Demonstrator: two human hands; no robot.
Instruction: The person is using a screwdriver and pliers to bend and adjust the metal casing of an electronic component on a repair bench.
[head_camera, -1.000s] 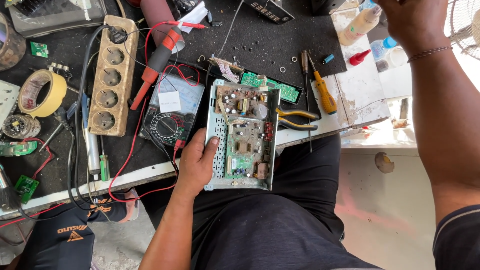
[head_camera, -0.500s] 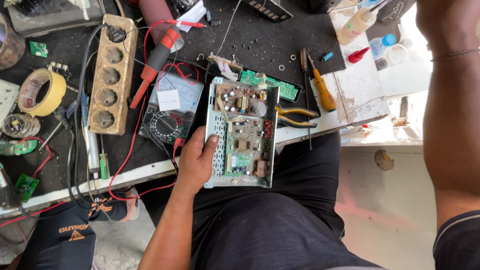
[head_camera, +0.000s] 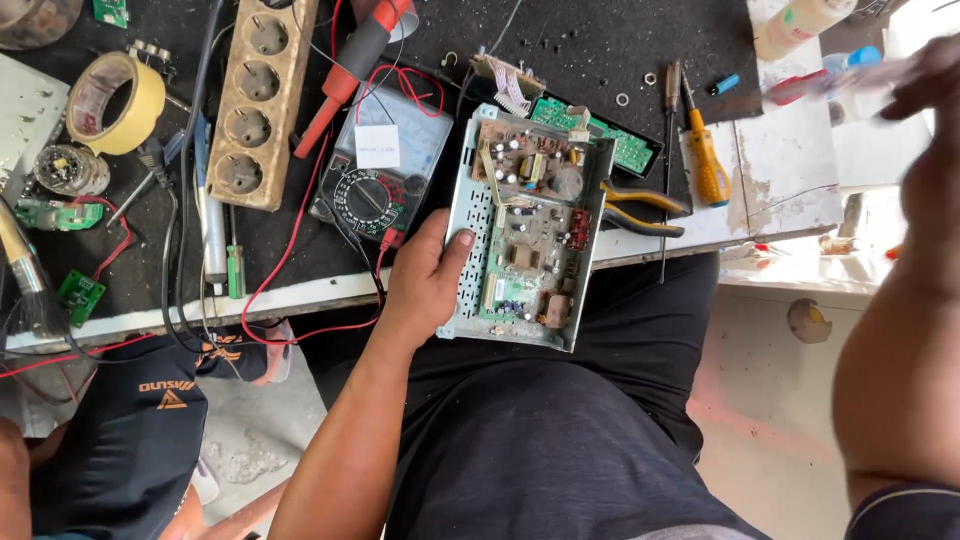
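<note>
My left hand (head_camera: 425, 282) grips the left edge of a grey metal chassis (head_camera: 470, 215), thumb on its perforated side. A brown circuit board (head_camera: 530, 225) with capacitors and coils sits inside it. The chassis rests half on the bench edge and half over my lap. My right hand (head_camera: 925, 85) is raised at the upper right, blurred by motion, close to a blue-capped bottle (head_camera: 858, 60). Whether it holds anything is unclear. My right forearm fills the right side.
On the dark bench lie an analog multimeter (head_camera: 385, 170) with red leads, a wooden power strip (head_camera: 262, 100), a yellow tape roll (head_camera: 115, 100), an orange-handled screwdriver (head_camera: 705, 160), yellow-handled pliers (head_camera: 640, 210) and a green board (head_camera: 612, 142). Another person in a dark shirt (head_camera: 130, 420) sits at lower left.
My right hand left the top of the view, then came back at the upper right in a blur. My left hand keeps its hold on the chassis.
</note>
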